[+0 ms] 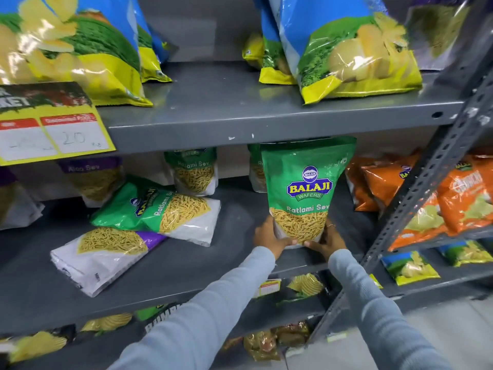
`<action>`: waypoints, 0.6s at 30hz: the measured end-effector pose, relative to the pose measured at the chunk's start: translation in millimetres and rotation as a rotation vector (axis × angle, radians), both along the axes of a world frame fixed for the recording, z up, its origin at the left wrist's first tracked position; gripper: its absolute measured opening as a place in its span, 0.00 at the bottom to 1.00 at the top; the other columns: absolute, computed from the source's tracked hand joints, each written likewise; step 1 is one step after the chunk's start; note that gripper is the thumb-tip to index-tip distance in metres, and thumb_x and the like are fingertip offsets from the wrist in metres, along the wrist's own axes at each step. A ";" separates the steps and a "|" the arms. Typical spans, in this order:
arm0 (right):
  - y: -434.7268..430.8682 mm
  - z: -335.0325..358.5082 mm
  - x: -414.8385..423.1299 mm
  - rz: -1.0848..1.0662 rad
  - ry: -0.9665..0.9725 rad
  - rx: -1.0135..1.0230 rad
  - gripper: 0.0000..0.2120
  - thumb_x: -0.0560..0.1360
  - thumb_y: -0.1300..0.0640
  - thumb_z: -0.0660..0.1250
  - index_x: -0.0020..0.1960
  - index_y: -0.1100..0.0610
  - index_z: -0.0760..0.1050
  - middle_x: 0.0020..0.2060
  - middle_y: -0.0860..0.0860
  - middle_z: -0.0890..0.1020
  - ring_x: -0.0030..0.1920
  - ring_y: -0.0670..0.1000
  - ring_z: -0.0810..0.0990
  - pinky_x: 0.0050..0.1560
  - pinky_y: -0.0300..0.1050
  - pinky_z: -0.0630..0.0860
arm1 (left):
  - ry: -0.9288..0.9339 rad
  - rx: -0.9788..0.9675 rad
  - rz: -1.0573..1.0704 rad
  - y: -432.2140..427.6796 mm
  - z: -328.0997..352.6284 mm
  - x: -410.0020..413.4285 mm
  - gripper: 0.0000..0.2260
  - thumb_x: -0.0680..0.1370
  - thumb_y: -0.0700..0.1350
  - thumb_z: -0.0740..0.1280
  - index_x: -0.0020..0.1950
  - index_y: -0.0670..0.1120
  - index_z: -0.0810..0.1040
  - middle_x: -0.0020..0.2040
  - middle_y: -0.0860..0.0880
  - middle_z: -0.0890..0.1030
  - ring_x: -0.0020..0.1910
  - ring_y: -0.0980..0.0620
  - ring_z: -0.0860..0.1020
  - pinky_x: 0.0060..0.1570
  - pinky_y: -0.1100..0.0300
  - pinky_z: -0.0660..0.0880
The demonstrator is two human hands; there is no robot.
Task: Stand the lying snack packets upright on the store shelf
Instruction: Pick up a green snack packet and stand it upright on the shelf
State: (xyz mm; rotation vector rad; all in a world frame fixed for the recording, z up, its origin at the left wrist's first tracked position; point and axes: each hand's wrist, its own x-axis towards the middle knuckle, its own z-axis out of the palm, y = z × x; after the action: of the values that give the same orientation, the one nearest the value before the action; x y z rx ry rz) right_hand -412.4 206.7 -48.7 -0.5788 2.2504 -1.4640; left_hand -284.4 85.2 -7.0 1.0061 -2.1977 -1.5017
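A green Ratlami Sev packet (306,182) stands upright on the grey middle shelf (234,265), its top just under the shelf above. My left hand (268,236) grips its lower left corner and my right hand (326,240) its lower right corner. To the left, two green Ratlami Sev packets (160,209) lie flat, one overlapping the other. In front of them a purple-and-white sev packet (106,252) also lies flat. Behind, two green packets (193,169) stand upright against the back, one half hidden by the packet I hold.
Blue-and-yellow chip bags (352,49) stand on the upper shelf. A yellow price tag (53,129) hangs at left. A slotted grey upright (426,182) crosses the right side, with orange snack bags (458,198) beyond it. Purple Aloo Sev packets (90,180) stand at back left.
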 end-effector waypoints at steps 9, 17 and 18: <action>1.8 -6.0 -12.5 0.015 0.041 0.038 0.43 0.59 0.56 0.76 0.69 0.53 0.58 0.61 0.60 0.76 0.62 0.61 0.73 0.66 0.62 0.69 | -0.024 -0.003 0.014 7.7 1.2 -9.6 0.32 0.63 0.47 0.79 0.64 0.49 0.70 0.63 0.44 0.76 0.62 0.42 0.76 0.63 0.51 0.74; 3.1 4.6 33.0 -0.166 0.092 0.058 0.37 0.64 0.66 0.74 0.69 0.64 0.60 0.63 0.61 0.73 0.63 0.58 0.72 0.64 0.51 0.68 | -0.034 -0.035 -0.096 7.3 1.4 7.4 0.37 0.68 0.51 0.75 0.72 0.50 0.60 0.71 0.44 0.69 0.70 0.40 0.68 0.67 0.47 0.68; 5.3 4.0 48.3 -0.213 0.117 0.101 0.36 0.64 0.64 0.75 0.67 0.65 0.62 0.63 0.64 0.72 0.64 0.62 0.71 0.65 0.54 0.68 | 0.013 -0.026 -0.076 9.2 -1.8 16.5 0.37 0.68 0.52 0.74 0.72 0.50 0.59 0.71 0.44 0.69 0.69 0.41 0.69 0.67 0.47 0.69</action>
State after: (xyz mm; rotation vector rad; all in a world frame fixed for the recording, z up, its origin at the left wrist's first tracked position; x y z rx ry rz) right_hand -364.1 212.0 -44.7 -0.4144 2.5270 -1.4364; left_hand -267.8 94.4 -8.8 0.9124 -2.2645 -1.5026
